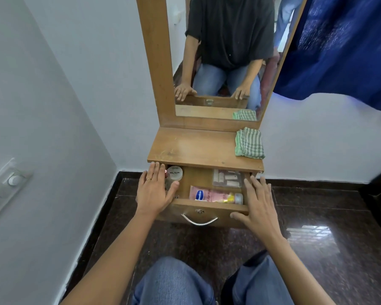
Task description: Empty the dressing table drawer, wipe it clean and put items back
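Inside wooden drawer (198, 177): round plastic jar (174, 173), pink tube (209, 194).

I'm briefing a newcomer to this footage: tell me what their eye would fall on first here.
The open drawer at the centre draws the eye first, with the left hand and right hand laid flat on its two sides. Inside it a pink bottle lies along the front. A green striped cloth sits folded on the back right corner of the tabletop, below the tall mirror.
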Demonstrator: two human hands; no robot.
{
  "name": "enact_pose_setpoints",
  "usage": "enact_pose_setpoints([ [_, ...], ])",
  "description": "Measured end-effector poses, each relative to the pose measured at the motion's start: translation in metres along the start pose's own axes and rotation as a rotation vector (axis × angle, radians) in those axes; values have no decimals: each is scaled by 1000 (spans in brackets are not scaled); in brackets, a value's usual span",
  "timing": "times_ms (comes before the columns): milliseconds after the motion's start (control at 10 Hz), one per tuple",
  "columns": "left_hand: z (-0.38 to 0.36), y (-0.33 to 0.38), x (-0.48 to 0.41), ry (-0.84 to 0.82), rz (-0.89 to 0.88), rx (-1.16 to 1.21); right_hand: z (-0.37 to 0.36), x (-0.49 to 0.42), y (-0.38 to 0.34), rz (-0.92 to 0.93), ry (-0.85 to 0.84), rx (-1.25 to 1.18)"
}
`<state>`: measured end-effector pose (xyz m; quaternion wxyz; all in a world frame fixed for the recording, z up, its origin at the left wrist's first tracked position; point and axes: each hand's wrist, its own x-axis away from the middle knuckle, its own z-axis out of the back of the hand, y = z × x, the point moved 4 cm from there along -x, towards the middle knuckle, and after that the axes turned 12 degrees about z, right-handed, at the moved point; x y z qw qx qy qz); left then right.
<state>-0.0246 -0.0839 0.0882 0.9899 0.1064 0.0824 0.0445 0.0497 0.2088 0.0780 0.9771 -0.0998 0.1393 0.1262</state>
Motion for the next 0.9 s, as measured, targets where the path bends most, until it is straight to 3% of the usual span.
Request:
enact_pose_setpoints([
  [500,-12,37,-45,22,-94,-28,-16,-92,25,-119,65,100],
  [900,-1,39,-49,106,-121,-78,-17,-108,29,-57,107,250],
])
